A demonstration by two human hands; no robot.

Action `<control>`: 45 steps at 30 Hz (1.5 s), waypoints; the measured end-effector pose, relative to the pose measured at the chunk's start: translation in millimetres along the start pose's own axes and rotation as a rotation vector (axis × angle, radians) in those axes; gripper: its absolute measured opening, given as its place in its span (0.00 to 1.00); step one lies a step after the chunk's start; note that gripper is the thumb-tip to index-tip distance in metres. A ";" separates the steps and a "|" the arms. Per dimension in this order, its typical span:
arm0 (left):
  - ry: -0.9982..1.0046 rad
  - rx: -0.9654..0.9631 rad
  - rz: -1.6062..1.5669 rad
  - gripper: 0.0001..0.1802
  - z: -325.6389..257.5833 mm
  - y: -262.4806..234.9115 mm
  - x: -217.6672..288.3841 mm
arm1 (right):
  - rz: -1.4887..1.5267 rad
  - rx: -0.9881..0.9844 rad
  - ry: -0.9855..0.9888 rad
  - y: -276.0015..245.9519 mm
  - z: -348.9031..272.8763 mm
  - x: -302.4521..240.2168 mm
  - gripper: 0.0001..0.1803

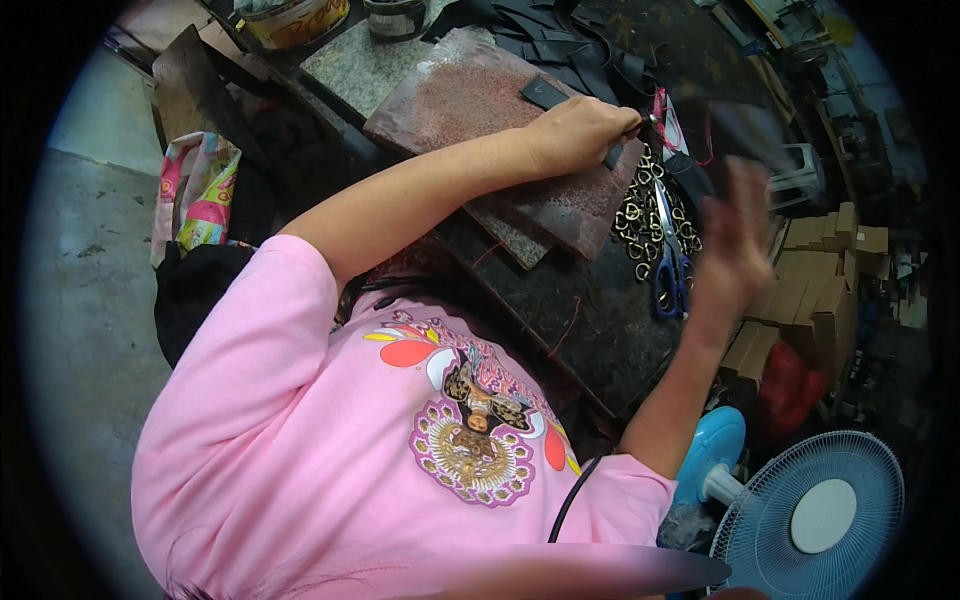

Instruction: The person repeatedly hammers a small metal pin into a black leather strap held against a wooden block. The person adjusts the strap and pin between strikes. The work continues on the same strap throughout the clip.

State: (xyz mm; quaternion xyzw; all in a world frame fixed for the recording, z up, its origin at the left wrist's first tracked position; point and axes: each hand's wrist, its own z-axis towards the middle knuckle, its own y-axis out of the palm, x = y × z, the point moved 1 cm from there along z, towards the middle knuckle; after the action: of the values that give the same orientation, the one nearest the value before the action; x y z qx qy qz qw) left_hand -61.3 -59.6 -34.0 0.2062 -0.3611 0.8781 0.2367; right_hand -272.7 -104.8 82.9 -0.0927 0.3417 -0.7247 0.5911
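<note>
My left hand [585, 135] is closed over the reddish-brown worn slab [460, 100], its fingertips pinched on something small and dark that I cannot make out. A black strap [543, 93] runs beneath that hand across the slab. Just beyond the fingertips lies red thread [662, 110]. My right hand [738, 240] is raised on the right, its fingers smeared by motion; whether it holds anything is unclear. Between the hands, scissors with blue handles [667, 287] rest on a heap of brass-coloured metal rings [632, 215]. A short black piece [688, 175] lies beside the blades.
Black straps [560, 45] are piled at the far side of the dark table [535, 295]. A tub [295, 22] and a dark can [395, 18] stand at the far left. Cardboard boxes [800, 280], a white plastic stool [800, 175] and a fan [820, 515] are on the right.
</note>
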 end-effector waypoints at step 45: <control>-0.580 0.165 -0.623 0.07 -1.8 1.5 -27.8 | -0.231 -0.353 0.295 52.7 -76.5 26.1 0.25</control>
State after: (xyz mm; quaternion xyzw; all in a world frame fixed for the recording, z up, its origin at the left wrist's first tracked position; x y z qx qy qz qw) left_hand -40.2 -66.6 -50.8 0.5619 -0.2617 0.6963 0.3619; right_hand -279.5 -102.8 -13.3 -0.1259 0.5327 -0.7222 0.4229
